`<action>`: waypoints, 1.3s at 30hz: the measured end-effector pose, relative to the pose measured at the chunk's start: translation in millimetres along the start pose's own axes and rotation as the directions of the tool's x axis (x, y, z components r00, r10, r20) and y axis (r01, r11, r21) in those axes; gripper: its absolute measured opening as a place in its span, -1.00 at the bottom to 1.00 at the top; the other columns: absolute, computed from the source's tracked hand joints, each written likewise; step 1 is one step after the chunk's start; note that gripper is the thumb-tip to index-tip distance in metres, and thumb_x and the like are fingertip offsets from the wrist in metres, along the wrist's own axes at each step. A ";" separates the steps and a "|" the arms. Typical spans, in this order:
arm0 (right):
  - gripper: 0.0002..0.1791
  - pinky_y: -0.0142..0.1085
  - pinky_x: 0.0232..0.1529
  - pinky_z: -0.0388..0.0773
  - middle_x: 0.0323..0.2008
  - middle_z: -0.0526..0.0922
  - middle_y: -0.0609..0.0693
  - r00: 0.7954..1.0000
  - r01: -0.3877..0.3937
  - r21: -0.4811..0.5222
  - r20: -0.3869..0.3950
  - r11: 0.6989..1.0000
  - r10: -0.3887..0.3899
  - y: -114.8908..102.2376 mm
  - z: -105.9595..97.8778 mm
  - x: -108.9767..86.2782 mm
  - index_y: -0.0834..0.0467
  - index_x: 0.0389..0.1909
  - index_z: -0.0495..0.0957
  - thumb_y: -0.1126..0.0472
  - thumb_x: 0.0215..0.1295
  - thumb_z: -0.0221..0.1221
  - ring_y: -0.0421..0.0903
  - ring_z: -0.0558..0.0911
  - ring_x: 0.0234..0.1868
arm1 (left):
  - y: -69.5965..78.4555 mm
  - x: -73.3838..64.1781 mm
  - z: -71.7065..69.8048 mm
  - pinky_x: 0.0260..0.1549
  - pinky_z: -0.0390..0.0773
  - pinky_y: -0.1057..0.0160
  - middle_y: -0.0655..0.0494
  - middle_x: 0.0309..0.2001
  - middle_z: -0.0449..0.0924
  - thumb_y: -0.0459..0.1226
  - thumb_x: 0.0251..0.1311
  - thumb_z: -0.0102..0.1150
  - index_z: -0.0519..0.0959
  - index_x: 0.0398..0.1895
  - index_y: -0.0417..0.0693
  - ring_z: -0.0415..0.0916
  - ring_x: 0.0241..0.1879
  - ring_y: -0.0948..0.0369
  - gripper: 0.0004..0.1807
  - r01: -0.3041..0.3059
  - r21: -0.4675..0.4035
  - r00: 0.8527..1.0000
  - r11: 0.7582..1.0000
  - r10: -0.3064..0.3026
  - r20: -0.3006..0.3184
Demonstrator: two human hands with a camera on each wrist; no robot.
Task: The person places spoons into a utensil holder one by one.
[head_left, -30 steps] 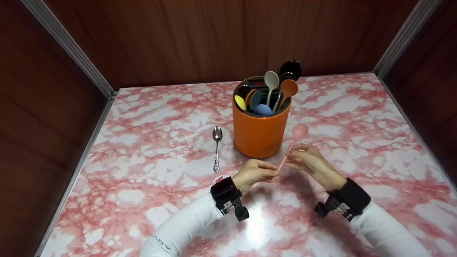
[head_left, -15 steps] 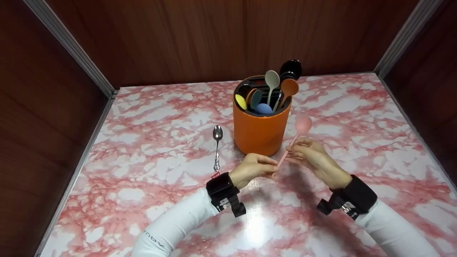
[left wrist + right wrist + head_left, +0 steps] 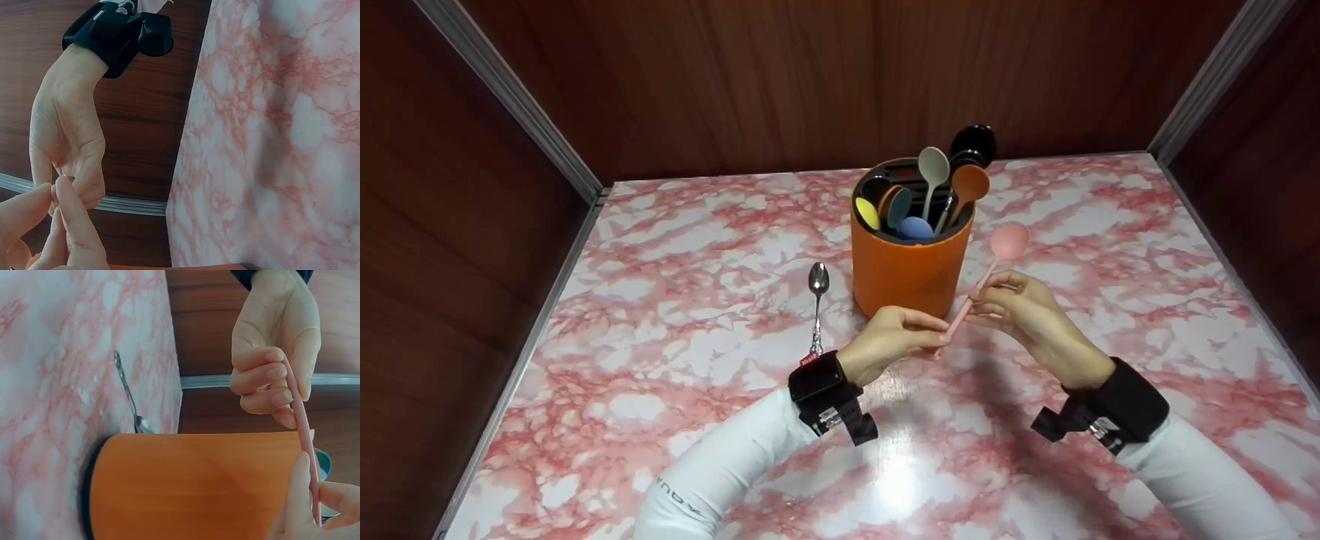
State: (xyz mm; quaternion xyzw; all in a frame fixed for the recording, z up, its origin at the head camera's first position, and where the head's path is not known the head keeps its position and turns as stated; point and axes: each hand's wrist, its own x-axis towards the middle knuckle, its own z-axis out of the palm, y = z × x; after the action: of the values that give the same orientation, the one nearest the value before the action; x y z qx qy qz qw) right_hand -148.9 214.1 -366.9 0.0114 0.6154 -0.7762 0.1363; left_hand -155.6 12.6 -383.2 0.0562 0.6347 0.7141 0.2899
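Observation:
A pink spoon (image 3: 1009, 241) is held tilted in front of the orange utensil holder (image 3: 907, 274), its bowl up and to the right. My left hand (image 3: 889, 341) pinches the end of its handle between thumb and fingers. Farther up the handle, my right hand (image 3: 1039, 322) pinches it below the bowl. In the right wrist view the pink handle (image 3: 301, 416) runs from the left hand (image 3: 275, 343) down to the right hand's fingertips. Only the handle's tip shows between the left fingers in the left wrist view.
A silver spoon (image 3: 819, 279) lies on the marbled table (image 3: 697, 285) left of the holder, its handle end partly behind the left wrist strap. In the holder stand several spoons, among them a cream spoon (image 3: 934, 166), a brown spoon (image 3: 970, 183) and a black utensil (image 3: 973, 142). Wooden panels surround the table.
Both hands have risen away from me with the pink spoon, whose bowl has shifted up and right beside the holder. Both still pinch its handle. The silver spoon stays where it lay.

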 end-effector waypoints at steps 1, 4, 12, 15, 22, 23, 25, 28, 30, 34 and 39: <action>-0.92 -0.25 0.04 0.58 -0.30 0.55 0.01 1.000 0.005 0.007 -0.002 1.000 -0.005 -1.4 0.6 -0.1 0.25 -0.21 0.41 0.32 0.40 0.11 -0.11 0.62 -0.18 | 1.3 -0.5 0.1 -0.18 0.68 0.21 0.03 -0.41 0.59 -0.60 0.18 0.15 0.53 -0.02 -0.57 0.53 -0.48 0.25 -0.72 -0.003 -0.003 1.000 1.000 0.003 0.004; -0.92 -0.24 0.02 0.60 -0.32 0.56 0.02 1.000 0.021 0.026 -0.010 0.999 -0.021 -5.9 3.3 0.1 0.27 -0.23 0.42 0.34 0.39 0.12 -0.10 0.63 -0.22 | 5.5 -1.9 0.3 -0.18 0.68 0.23 0.06 -0.42 0.57 -0.59 0.20 0.14 0.53 -0.01 -0.56 0.53 -0.48 0.27 -0.72 -0.014 -0.004 1.000 1.000 0.014 0.016; -0.88 -0.26 -0.05 0.64 -0.34 0.57 0.04 0.998 0.047 0.065 -0.038 0.997 -0.044 -17.0 9.7 3.3 0.30 -0.21 0.40 0.37 0.35 0.15 -0.10 0.64 -0.28 | 16.3 -2.7 -0.5 -0.21 0.66 0.28 0.06 -0.40 0.57 -0.57 0.20 0.15 0.54 -0.03 -0.55 0.51 -0.43 0.26 -0.73 -0.051 0.026 0.999 0.998 0.051 -0.003; -0.90 -0.27 -0.10 0.65 -0.35 0.58 0.03 0.998 0.047 0.058 -0.052 0.997 -0.044 -21.9 12.5 4.2 0.28 -0.22 0.37 0.39 0.36 0.12 -0.10 0.65 -0.30 | 19.7 -2.7 -1.1 -0.17 0.66 0.25 0.04 -0.37 0.59 -0.56 0.21 0.15 0.55 -0.03 -0.54 0.51 -0.43 0.27 -0.73 -0.061 0.036 0.998 0.998 0.061 -0.006; -0.85 -0.30 -0.13 0.66 -0.38 0.59 0.04 0.995 0.061 0.090 -0.087 0.994 -0.053 -32.5 17.9 4.3 0.31 -0.19 0.30 0.43 0.35 0.11 -0.11 0.65 -0.32 | 26.9 -2.9 -1.0 -0.39 0.60 0.42 0.12 -0.45 0.60 -0.53 0.23 0.16 0.56 -0.02 -0.49 0.51 -0.49 0.31 -0.73 -0.078 0.039 0.997 0.996 0.078 -0.022; -0.85 -0.29 -0.12 0.66 -0.38 0.59 0.04 0.994 0.074 0.095 -0.091 0.993 -0.065 -33.3 18.6 4.4 0.32 -0.19 0.29 0.44 0.35 0.10 -0.11 0.64 -0.32 | 27.6 -2.8 -0.8 -0.41 0.59 0.43 0.13 -0.46 0.59 -0.53 0.23 0.16 0.56 -0.01 -0.50 0.50 -0.50 0.32 -0.73 -0.082 0.030 0.996 0.996 0.083 -0.025; -0.85 -0.30 -0.11 0.65 -0.38 0.59 0.03 0.992 0.096 0.091 -0.096 0.991 -0.087 -34.7 19.7 4.6 0.31 -0.18 0.29 0.44 0.35 0.09 -0.12 0.63 -0.31 | 28.7 -2.5 -0.2 -0.41 0.58 0.44 0.13 -0.46 0.59 -0.54 0.23 0.15 0.55 -0.01 -0.51 0.51 -0.50 0.32 -0.73 -0.092 0.009 0.995 0.996 0.092 -0.033; -0.87 -0.30 -0.10 0.65 -0.39 0.61 0.02 0.988 0.126 0.091 -0.105 0.988 -0.117 -36.3 21.3 5.3 0.28 -0.19 0.32 0.44 0.35 0.09 -0.12 0.62 -0.30 | 30.4 -1.6 0.6 -0.33 0.62 0.41 0.08 -0.43 0.62 -0.55 0.21 0.15 0.55 -0.02 -0.52 0.52 -0.46 0.32 -0.73 -0.106 -0.016 0.993 0.994 0.105 -0.059; -0.87 -0.30 -0.09 0.65 -0.38 0.61 0.01 0.985 0.146 0.083 -0.109 0.986 -0.137 -37.2 22.2 6.0 0.28 -0.19 0.33 0.44 0.35 0.10 -0.12 0.62 -0.29 | 31.3 -0.7 1.2 -0.27 0.63 0.38 0.06 -0.41 0.63 -0.55 0.20 0.16 0.56 -0.03 -0.52 0.52 -0.44 0.32 -0.73 -0.118 -0.016 0.990 0.993 0.116 -0.079; -0.86 -0.28 -0.08 0.65 -0.36 0.59 0.03 0.978 0.182 0.063 -0.119 0.981 -0.173 -39.3 24.5 7.7 0.29 -0.19 0.34 0.43 0.34 0.13 -0.10 0.63 -0.27 | 33.9 0.2 1.5 -0.27 0.61 0.38 -0.06 -0.34 0.67 -0.54 0.19 0.18 0.58 -0.05 -0.50 0.51 -0.41 0.29 -0.74 -0.141 0.015 0.984 0.990 0.142 -0.111; -0.87 -0.25 -0.10 0.67 -0.39 0.59 0.03 0.968 0.220 0.064 -0.137 0.973 -0.210 -42.2 26.4 9.3 0.27 -0.24 0.39 0.42 0.32 0.16 -0.10 0.64 -0.29 | 36.8 1.5 1.8 -0.29 0.60 0.39 -0.13 -0.26 0.68 -0.53 0.20 0.19 0.59 -0.06 -0.48 0.51 -0.41 0.27 -0.75 -0.161 0.048 0.977 0.986 0.166 -0.131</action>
State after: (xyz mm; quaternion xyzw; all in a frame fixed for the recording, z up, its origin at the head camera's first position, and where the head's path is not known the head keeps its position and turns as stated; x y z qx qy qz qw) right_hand -163.4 195.6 -322.1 0.0004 0.5896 -0.8076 0.0105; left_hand -168.6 14.0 -348.8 0.0653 0.6592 0.7258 0.1856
